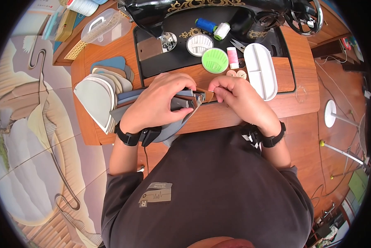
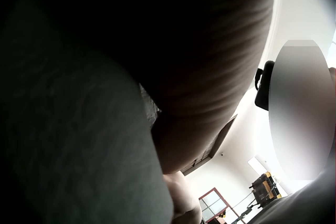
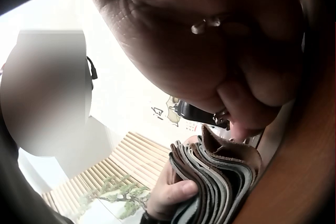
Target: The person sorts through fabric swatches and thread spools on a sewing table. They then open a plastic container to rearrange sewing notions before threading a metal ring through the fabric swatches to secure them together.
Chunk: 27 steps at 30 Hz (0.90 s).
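Note:
My left hand [image 1: 158, 101] grips a thick bundle of folded, leather-like pieces [image 1: 129, 96] in grey, blue and brown, its thumb on the near side. At the bundle's right end is a brown piece [image 1: 209, 96]. The thumb and index finger of my right hand [image 1: 241, 99] pinch at its upper edge; whether they also hold something thin cannot be told. The right wrist view shows the layered bundle [image 3: 210, 187] edge-on, the brown piece [image 3: 239, 153] outermost, and a small shiny thing [image 3: 205, 25] against the right palm. The left wrist view is mostly dark, its bundle side hidden.
A black sewing machine [image 1: 210, 7] stands behind. Before it lie a green pin dish [image 1: 215, 60], a white one [image 1: 200, 44], thread spools [image 1: 206, 25], scissors [image 1: 237, 45] and a white tray [image 1: 261, 72]. Fanned pale pieces [image 1: 95, 98] lie at left.

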### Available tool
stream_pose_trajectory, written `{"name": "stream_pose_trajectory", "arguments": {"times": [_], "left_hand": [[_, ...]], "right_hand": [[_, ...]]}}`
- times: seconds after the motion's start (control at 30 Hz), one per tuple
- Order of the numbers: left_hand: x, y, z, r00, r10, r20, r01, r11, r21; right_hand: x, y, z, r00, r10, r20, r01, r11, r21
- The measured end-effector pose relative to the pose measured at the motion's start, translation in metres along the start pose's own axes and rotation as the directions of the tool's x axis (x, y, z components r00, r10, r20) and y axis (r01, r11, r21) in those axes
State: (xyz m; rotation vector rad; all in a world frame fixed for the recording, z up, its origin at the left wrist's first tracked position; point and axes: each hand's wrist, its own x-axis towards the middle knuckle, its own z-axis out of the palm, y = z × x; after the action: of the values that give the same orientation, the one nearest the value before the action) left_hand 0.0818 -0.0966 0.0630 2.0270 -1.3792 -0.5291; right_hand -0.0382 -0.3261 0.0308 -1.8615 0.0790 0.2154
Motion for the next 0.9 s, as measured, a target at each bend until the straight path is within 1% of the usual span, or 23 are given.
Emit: {"name": "stream_pose_trajectory", "arguments": {"times": [0.07, 0.17, 0.27, 0.37, 0.47, 0.53, 0.57, 0.67, 0.77, 0.87, 0.9], "left_hand": [[-0.002, -0.002, -0.001, 1.0, 0.023, -0.008, -0.023, 0.999, -0.031], [-0.003, -0.005, -0.001, 1.0, 0.024, -0.005, -0.024, 0.99, -0.138], [-0.004, -0.001, -0.005, 0.999, 0.033, -0.025, -0.036, 0.992, -0.123], [-0.006, 0.003, -0.004, 0.996, 0.073, -0.05, -0.075, 0.996, -0.039], [-0.007, 0.001, -0.007, 0.999, 0.007, -0.033, -0.009, 0.998, -0.06], [-0.005, 0.004, -0.009, 0.999, 0.014, -0.036, -0.016, 0.999, -0.035], [-0.004, 0.006, -0.009, 0.999, 0.019, -0.038, -0.02, 1.0, -0.022], [-0.005, 0.001, -0.008, 0.996, 0.075, -0.053, -0.077, 0.996, -0.038], [-0.007, -0.002, -0.01, 0.998, 0.055, 0.027, -0.054, 0.997, -0.058], [-0.007, -0.005, -0.009, 0.998, 0.049, 0.025, -0.047, 0.995, -0.084], [-0.007, -0.005, -0.009, 0.999, 0.045, 0.015, -0.044, 0.996, -0.074]], "right_hand": [[0.001, 0.005, 0.0, 0.998, -0.055, 0.021, 0.054, 0.997, 0.046], [0.001, -0.001, -0.002, 0.987, 0.055, 0.152, -0.097, 0.953, 0.287], [0.001, 0.001, -0.003, 0.957, 0.141, 0.254, -0.237, 0.883, 0.405], [0.002, 0.001, 0.0, 0.941, 0.118, 0.317, -0.265, 0.841, 0.471], [-0.001, -0.004, 0.008, 0.995, 0.043, 0.094, -0.074, 0.933, 0.353], [-0.001, -0.006, 0.014, 0.992, 0.006, -0.124, 0.012, 0.99, 0.14], [-0.001, -0.006, 0.016, 0.973, -0.031, -0.228, 0.038, 0.999, 0.024], [-0.002, -0.001, 0.021, 0.933, -0.217, -0.287, 0.171, 0.969, -0.179], [-0.002, -0.006, 0.02, 0.96, -0.2, -0.198, 0.186, 0.979, -0.084], [0.0, 0.003, 0.022, 0.974, -0.111, -0.197, 0.117, 0.993, 0.018], [0.002, 0.008, 0.023, 0.98, -0.076, -0.183, 0.096, 0.99, 0.103]]}}
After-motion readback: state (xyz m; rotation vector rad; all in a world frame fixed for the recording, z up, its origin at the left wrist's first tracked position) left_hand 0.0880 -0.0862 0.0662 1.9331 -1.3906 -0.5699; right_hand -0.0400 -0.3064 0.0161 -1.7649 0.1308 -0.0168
